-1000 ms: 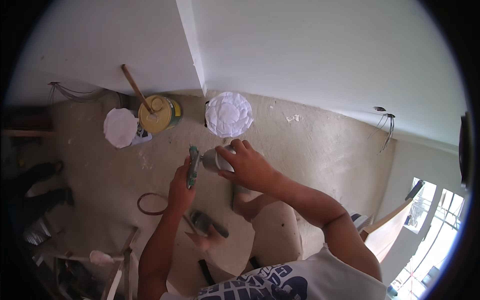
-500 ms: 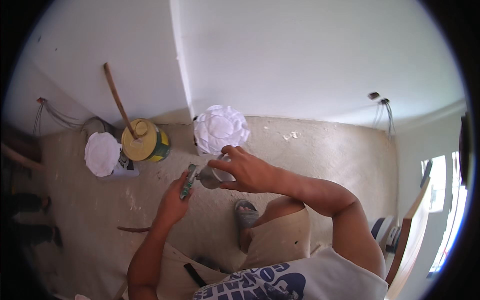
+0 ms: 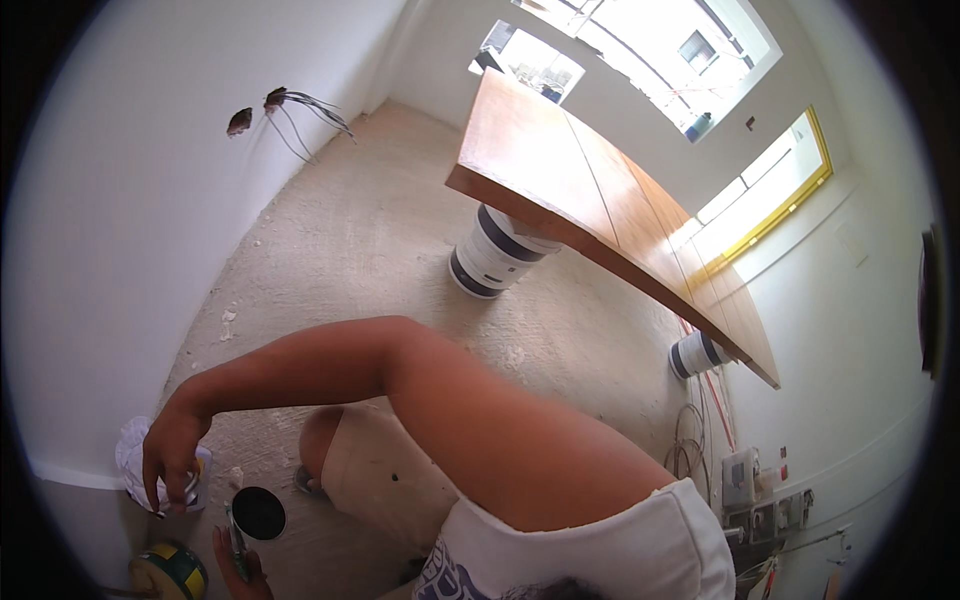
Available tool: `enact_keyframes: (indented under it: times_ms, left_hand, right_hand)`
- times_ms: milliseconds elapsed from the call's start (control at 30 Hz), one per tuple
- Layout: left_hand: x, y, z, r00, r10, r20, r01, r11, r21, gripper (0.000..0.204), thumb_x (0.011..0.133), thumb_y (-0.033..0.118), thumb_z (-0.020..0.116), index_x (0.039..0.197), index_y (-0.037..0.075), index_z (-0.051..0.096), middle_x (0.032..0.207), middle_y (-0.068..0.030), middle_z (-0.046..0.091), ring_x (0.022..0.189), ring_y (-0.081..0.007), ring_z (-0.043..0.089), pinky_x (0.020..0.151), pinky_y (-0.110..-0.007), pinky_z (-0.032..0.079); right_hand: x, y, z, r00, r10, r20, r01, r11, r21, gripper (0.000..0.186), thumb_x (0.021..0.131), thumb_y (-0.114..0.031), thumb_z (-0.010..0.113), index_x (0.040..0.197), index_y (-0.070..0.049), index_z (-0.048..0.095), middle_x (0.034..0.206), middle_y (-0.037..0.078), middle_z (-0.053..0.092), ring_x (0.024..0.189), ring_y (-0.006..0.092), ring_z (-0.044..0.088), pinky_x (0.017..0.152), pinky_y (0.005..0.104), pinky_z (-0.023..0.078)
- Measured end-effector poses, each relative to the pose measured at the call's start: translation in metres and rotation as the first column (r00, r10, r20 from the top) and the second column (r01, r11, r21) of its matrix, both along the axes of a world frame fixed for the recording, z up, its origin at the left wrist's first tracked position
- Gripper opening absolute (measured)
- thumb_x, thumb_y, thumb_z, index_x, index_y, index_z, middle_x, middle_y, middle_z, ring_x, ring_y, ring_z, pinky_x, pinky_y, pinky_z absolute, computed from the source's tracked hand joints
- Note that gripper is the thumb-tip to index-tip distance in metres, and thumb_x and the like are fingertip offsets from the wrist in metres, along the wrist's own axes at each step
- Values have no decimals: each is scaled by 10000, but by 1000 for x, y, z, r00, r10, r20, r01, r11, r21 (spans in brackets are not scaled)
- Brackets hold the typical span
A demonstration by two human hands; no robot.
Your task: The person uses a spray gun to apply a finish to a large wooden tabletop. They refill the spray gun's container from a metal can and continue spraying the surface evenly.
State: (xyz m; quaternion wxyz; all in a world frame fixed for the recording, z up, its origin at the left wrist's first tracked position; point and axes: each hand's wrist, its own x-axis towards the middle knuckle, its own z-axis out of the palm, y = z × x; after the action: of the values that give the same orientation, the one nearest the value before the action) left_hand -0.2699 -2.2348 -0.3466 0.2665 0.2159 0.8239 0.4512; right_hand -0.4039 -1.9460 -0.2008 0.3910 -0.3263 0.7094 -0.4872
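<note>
At the lower left my left hand (image 3: 240, 572) is closed around a slim green-and-silver tool (image 3: 237, 535). Right beside the tool is a round cup (image 3: 258, 513), its opening dark; whether the two are joined cannot be made out. My right arm reaches across to the left. My right hand (image 3: 176, 452) hangs with fingers bent downward, over the edge of a bucket covered with white cloth (image 3: 132, 450). Something pale and shiny shows by its fingers, too small to name.
A yellow-and-green bucket (image 3: 170, 572) stands at the lower left. Across the room, a wooden door panel (image 3: 600, 190) lies on white buckets (image 3: 490, 255) with dark bands. Loose wires (image 3: 300, 110) stick out of the left wall. Cables (image 3: 690, 440) and boxes (image 3: 742, 478) lie at right.
The view has swung to the right, bringing the panel and windows in. My right hand has come off the metal cup it was grasping; my left hand still holds the green-and-silver tool.
</note>
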Motion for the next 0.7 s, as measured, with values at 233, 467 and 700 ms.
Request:
enact_keyframes:
  times_ms: [233,467,700]
  left_hand:
    - [23,28,60,872,-246,-422,185,966,-181,606,1006,43,564,1578,57,365,1581,-261,391,1424,-420,437,1096,-459,396]
    - [25,19,45,984,-128,-127,113,986,-121,495,1018,89,586,1497,22,480,1600,-246,353,1412,-405,422,1102,-424,391]
    - [35,-12,27,988,149,-33,-150,989,-4,596,931,19,631,1508,95,501,1502,-221,490,1410,-372,455,1165,-421,340]
  right_hand:
    - [7,-33,-90,821,63,567,-213,956,202,456,974,-440,690,1275,-99,668,1206,76,690,1105,199,655,906,337,537]
    - [12,-43,-127,759,102,643,-203,976,84,614,919,-527,732,1279,-38,640,1192,133,693,1030,215,684,869,348,559]
    - [-46,-48,-88,947,-289,-139,288,957,-26,483,945,-421,705,1105,35,705,995,140,747,853,214,722,736,375,575]
